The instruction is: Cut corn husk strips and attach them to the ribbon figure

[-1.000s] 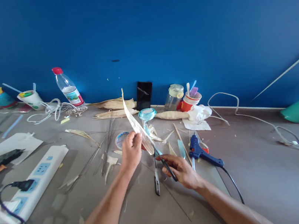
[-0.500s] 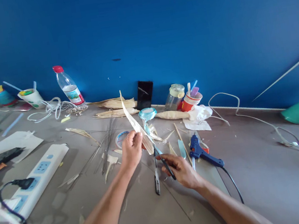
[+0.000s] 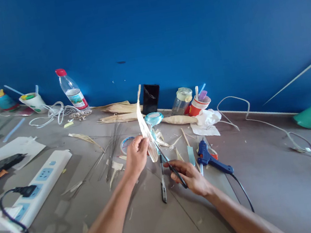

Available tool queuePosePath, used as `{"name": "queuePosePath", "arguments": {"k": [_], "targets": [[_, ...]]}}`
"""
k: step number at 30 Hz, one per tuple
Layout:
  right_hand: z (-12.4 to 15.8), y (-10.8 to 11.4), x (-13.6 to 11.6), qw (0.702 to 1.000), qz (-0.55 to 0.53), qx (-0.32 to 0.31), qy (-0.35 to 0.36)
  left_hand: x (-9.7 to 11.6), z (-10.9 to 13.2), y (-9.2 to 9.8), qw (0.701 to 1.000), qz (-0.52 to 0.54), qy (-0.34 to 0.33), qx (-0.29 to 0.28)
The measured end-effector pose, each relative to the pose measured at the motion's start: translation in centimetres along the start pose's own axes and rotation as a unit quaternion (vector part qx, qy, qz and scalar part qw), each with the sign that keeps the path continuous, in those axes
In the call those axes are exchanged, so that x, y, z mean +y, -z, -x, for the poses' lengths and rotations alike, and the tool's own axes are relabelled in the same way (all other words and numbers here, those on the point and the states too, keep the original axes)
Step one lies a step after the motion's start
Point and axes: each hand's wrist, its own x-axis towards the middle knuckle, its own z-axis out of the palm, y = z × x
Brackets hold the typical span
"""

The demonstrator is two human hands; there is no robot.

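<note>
My left hand (image 3: 135, 155) pinches a pale strip of dried corn husk (image 3: 142, 123), which stands upright with its thin tip curling at the top. In my right hand (image 3: 192, 177) are black-handled scissors (image 3: 178, 174); their blades reach up and left to the husk's right edge. Whether the blades touch the husk, I cannot tell. Just behind the husk stands a light-blue round-topped object (image 3: 154, 118). Between my hands a slim black-and-clear tool, perhaps a craft knife (image 3: 163, 191), lies on the table. A roll of tape (image 3: 125, 146) is partly behind my left hand.
A blue glue gun (image 3: 208, 155) lies to the right, its cord running forward. More husks (image 3: 122, 108), a phone (image 3: 151, 98), a jar (image 3: 181, 101) and red paper cups (image 3: 199, 105) line the wall. Thin wires (image 3: 110, 150) and a power strip (image 3: 41, 184) lie left.
The husk strip has turned more upright, its tip shifting right. The scissors have tilted, with their handles moving slightly right and down along with my right hand.
</note>
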Motion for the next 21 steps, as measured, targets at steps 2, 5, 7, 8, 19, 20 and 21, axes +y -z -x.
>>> {"name": "queuePosePath", "arguments": {"k": [2,5,7,8,19,20,21], "targets": [[-0.1,0.2,0.2,0.999,-0.03,0.034,-0.004,-0.1,0.0,0.0,1.0,-0.001,-0.006,-0.011],[0.0,1.1,0.6,0.991,-0.09,0.101,0.016,-0.3,-0.1,-0.1,0.999,-0.009,-0.02,-0.023],[0.2,1.8,0.6,0.989,-0.111,0.085,0.041,-0.3,-0.2,-0.1,0.999,-0.018,-0.027,-0.03],[0.3,2.0,0.6,0.991,-0.113,0.051,0.046,-0.4,-0.2,-0.1,0.999,-0.019,-0.028,-0.034],[0.5,2.0,-0.2,0.996,-0.035,-0.081,-0.016,-0.3,-0.1,0.0,0.999,-0.03,-0.033,-0.014],[0.5,2.1,-0.1,0.996,-0.037,-0.083,-0.02,-0.3,-0.1,0.0,0.999,-0.029,-0.033,-0.016],[0.5,2.1,0.0,0.995,-0.038,-0.084,-0.023,-0.3,-0.1,0.0,0.999,-0.028,-0.032,-0.019]]}}
